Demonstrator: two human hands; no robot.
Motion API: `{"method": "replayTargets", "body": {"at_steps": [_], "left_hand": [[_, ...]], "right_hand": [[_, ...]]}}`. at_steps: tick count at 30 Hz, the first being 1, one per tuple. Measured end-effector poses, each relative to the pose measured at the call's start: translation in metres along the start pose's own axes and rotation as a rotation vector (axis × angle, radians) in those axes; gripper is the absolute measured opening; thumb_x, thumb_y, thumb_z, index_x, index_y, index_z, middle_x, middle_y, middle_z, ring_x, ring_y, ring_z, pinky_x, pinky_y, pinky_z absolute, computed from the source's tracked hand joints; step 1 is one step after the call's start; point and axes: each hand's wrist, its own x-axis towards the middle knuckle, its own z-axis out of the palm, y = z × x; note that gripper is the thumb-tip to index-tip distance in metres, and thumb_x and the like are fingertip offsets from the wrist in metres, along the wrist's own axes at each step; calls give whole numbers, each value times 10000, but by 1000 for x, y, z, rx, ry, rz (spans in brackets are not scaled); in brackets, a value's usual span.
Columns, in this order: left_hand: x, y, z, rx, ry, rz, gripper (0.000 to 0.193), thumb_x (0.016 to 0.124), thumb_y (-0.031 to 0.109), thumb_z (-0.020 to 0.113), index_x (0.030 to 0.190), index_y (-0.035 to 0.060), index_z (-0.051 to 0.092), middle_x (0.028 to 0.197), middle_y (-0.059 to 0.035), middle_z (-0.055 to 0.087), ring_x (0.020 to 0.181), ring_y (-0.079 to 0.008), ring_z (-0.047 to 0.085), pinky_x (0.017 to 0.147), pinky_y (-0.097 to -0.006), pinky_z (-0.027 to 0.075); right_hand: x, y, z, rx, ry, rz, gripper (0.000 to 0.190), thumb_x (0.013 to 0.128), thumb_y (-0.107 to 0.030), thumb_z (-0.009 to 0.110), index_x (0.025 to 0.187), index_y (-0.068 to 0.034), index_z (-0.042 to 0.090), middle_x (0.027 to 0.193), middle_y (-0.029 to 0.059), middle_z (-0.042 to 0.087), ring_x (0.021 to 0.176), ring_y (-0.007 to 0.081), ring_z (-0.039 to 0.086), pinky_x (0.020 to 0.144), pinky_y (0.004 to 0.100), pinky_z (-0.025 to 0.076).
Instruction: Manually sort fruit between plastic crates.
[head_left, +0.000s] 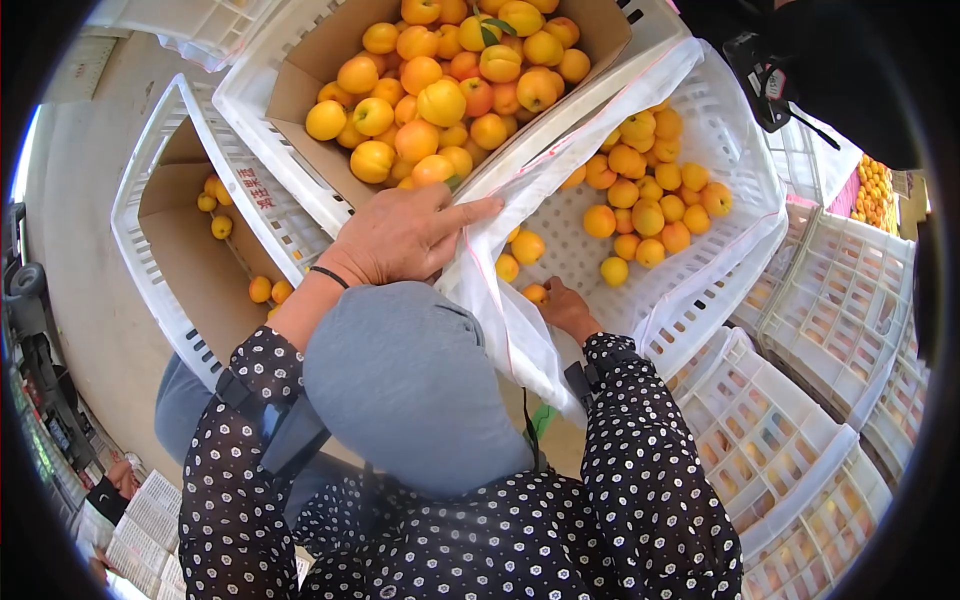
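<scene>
My left hand (401, 232) lies over the near rim of a white plastic crate (247, 112) lined with cardboard and heaped with orange-yellow apricots (420, 97). Its index finger stretches towards the white liner (487, 292) of the neighbouring crate; the palm and other fingertips are hidden. Inside that lined white plastic crate (701, 300), my right hand (571, 307) has its fingers around an apricot (535, 293) near the close side. Two loose apricots (527, 246) lie just beyond it. A larger group of apricots (649, 206) rests towards the crate's far side.
On the left stands another cardboard-lined crate (191, 247) with several apricots. Stacked crates of fruit (757, 435) crowd the right. A person in dark clothing (832, 75) is at the upper right. Another person's hand (122, 476) shows at the lower left.
</scene>
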Motion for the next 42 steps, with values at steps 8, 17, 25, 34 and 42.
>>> {"method": "replayTargets", "body": {"at_steps": [8,17,25,34,42], "left_hand": [[1,1,3,1,11,7,516,916,178,572,1408,330,523,889,-102,531,732,-314,608,689,-428,515],[-1,-2,4,20,86,9,503,900,226,576,1385,357,544,830,-103,543,694,-299,599,653,-427,499],[0,1,0,-16,71,49,512,914,259,565,1414,354,510,853,-105,557,718,-307,598,660,-418,495],[-1,-7,14,-46,65,60,550,901,237,562,1431,362,484,885,-102,550,783,-297,603,724,-416,506],[-4,-4,4,-78,61,42,530,905,231,555,1417,352,496,898,-114,578,809,-314,626,732,-433,510]], "right_hand": [[17,24,-27,-205,-172,-311,479,869,-384,624,1249,-99,560,1143,169,689,1062,340,664,827,454,543],[12,20,-87,1395,-369,-110,394,894,-435,605,1171,-154,615,1119,33,670,1001,224,674,806,356,547],[8,-70,-60,-181,42,-362,533,873,-288,659,1340,-78,511,1048,144,705,950,267,703,868,395,545],[0,-66,-61,-70,-12,-327,632,921,-312,595,1467,-78,377,1138,213,665,931,303,701,866,420,542],[-105,-59,-163,1349,-231,-540,760,901,-606,589,1394,-63,390,828,159,619,720,294,653,582,393,558]]}}
